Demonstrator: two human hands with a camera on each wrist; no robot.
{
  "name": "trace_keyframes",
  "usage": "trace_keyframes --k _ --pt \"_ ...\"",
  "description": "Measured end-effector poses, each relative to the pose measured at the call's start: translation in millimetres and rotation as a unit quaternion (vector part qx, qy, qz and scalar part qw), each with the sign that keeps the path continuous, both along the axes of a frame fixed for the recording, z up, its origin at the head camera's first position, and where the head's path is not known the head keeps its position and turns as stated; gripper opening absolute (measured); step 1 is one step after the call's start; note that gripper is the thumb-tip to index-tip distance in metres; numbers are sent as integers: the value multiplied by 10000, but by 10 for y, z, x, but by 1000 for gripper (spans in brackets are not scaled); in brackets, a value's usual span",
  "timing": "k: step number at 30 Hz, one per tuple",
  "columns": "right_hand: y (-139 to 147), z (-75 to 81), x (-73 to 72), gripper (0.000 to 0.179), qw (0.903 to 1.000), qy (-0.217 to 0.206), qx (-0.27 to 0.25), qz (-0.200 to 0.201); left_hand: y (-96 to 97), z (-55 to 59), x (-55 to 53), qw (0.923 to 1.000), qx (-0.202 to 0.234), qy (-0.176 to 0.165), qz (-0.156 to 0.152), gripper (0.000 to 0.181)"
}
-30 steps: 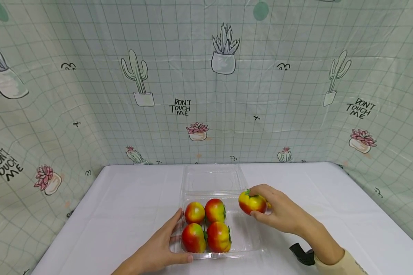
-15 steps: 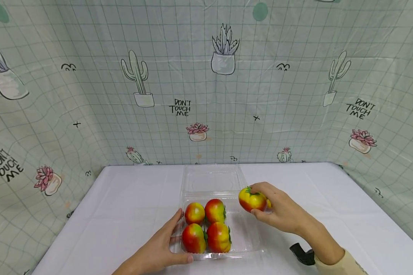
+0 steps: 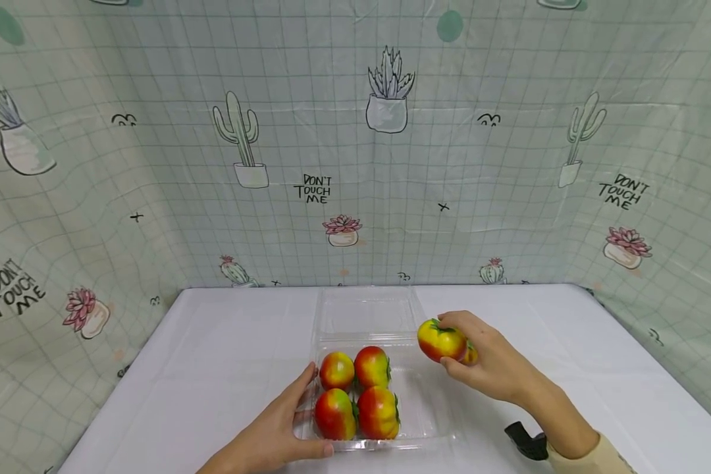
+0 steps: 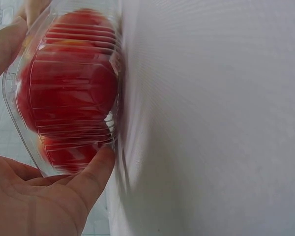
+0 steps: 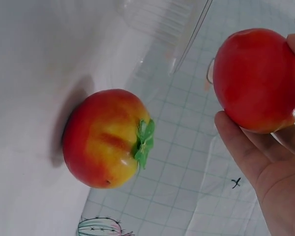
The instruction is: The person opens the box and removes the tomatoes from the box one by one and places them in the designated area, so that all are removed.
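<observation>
Pale green gridded cloth (image 3: 421, 164) printed with potted cacti hangs behind your white-covered surface (image 3: 231, 342). On it sits a clear plastic box (image 3: 417, 405), its transparent lid (image 3: 370, 313) folded back away from you, so the lid blocks nothing from above. Four round red-and-yellow fruits (image 3: 379, 413) with green leaves stand in two rows of two against the box's left half; set close together like that, they leave the right half bare.

Your left hand (image 3: 278, 421) grasps the box at its left side, thumb along the front rim and fingers against the side wall, probably because so light a tray would slide if nudged. Your right hand (image 3: 486, 359) grasps a fifth red-and-yellow fruit (image 3: 438, 340) near the box's right rear corner, apparently raised off the surface. You hold it by its sides between thumb and fingers, which likely suits a smooth, round skin. That forearm slants in from the lower right, palm turned inward.

Just beyond your grip, another leafy red-and-yellow fruit (image 5: 108, 140) rests on the surface. Near your right wrist lies a curved black object (image 3: 527, 444) whose use you cannot tell.
</observation>
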State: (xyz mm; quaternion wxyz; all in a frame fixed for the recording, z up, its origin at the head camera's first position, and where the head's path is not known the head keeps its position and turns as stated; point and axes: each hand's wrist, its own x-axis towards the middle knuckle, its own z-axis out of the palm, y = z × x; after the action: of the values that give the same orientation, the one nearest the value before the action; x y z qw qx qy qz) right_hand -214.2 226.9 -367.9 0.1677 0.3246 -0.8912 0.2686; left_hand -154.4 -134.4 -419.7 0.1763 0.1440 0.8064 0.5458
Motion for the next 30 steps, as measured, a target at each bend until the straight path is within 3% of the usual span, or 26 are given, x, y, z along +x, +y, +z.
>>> trace_keyframes --k 13,30 --pt "152 -25 12 54 9992 261 188 -248 0 17 -20 9994 -239 239 -86 113" --pt "487 -80 -111 56 9971 686 -112 -300 -8 15 -9 9990 -310 327 -57 114"
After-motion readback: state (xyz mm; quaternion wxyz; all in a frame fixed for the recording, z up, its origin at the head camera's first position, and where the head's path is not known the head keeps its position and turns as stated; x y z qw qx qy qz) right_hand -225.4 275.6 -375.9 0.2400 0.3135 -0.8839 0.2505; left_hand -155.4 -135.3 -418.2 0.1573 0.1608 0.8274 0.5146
